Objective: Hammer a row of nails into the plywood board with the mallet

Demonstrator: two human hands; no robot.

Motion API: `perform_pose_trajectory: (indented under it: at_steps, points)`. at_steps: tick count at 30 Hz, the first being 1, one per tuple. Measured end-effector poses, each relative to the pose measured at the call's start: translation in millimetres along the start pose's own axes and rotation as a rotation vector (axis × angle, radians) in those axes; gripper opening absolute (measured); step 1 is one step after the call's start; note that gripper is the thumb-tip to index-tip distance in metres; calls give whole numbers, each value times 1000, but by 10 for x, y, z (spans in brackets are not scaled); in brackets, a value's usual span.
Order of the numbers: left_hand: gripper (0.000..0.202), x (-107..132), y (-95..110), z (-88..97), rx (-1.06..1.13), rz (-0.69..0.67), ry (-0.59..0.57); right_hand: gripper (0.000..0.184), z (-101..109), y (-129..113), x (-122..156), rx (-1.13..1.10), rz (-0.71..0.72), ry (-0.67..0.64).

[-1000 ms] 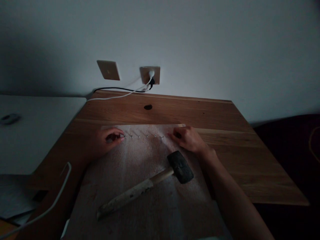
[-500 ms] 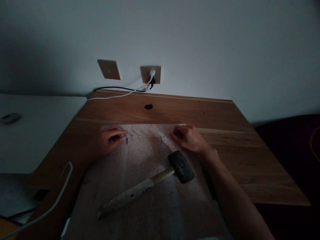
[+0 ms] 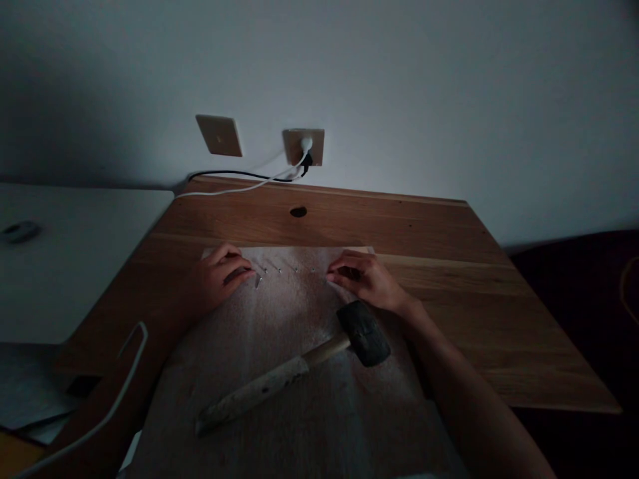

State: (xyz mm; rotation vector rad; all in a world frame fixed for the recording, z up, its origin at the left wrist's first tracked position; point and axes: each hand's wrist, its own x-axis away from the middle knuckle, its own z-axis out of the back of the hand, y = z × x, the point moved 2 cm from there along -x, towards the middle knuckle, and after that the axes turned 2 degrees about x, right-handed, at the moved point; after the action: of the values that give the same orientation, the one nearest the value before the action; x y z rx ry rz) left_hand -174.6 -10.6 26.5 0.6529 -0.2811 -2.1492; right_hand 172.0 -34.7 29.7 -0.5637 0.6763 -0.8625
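A row of several small nails (image 3: 280, 271) stands across the far part of a pale wooden board (image 3: 239, 346). At the row's left end my left hand (image 3: 217, 276) is closed in a pinch. A small shiny sliver (image 3: 258, 281) shows by its fingertips; what they grip is too small to make out. Thumb and fingers of my right hand (image 3: 364, 276) pinch at the rightmost nail, which they mostly cover. Between my forearms, a mallet with a black head (image 3: 363, 334) and worn wooden handle lies diagonally on the board, touched by neither hand.
Beneath the board is a wooden desk (image 3: 474, 319) against the wall. A wall socket (image 3: 304, 148) holds plugs with a white and a black cable. At left, a white surface (image 3: 84, 266) carries a mouse-like object (image 3: 20, 231). A white cable (image 3: 120, 392) loops over my left forearm.
My right hand has moved left and its fingertips have closed at the rightmost nail. My left hand has shifted slightly, still pinched at the row's left end. The mallet stays put.
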Motion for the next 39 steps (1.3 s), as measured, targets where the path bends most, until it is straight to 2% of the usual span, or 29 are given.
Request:
perform_pose_trajectory:
  at_steps: [5,15,20,29,34,37,39]
  points:
    - [27,8,-16,-25,-17,15,4,35,-74,-9,-8,-5,27,14]
    - [30,-19,71,45,-25,23,17,33,-38,4,-20,95,-18,23]
    - [27,-21,98,28,12,-34,-4,30,-46,20,-15,107,-18,25]
    - [24,-30,93,14,94,12,-3,30,-38,16,-25,135,-24,47]
    - [21,-218,176,41,129,-13,-56,24,-52,55,-24,177,-15,82]
    - [16,-368,224,-18,167,-40,-142,25,-46,58,-17,207,-25,110]
    - [13,-415,219,-72,208,-37,-153,26,-33,48,-13,218,-31,120]
